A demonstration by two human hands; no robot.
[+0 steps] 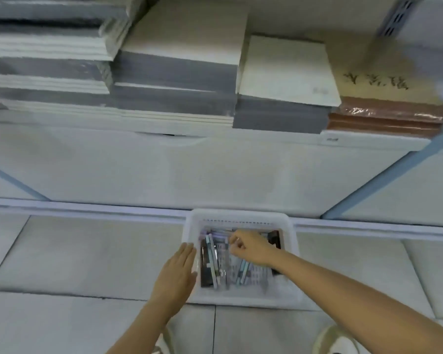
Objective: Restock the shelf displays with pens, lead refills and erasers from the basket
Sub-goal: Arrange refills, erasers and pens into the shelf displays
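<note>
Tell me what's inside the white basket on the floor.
The basket holds blurred stationery packs, some standing on edge, with a dark one at its left. The right grip reaches in and covers the middle; the bottom is hidden.

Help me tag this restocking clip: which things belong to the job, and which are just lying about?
Job: white basket; stationery packets inside it; right hand reaching among them; left hand flat at the basket's left rim.
Lying about: stacked notebooks on the shelf; brown wrapped pack beside them; shoes.
</note>
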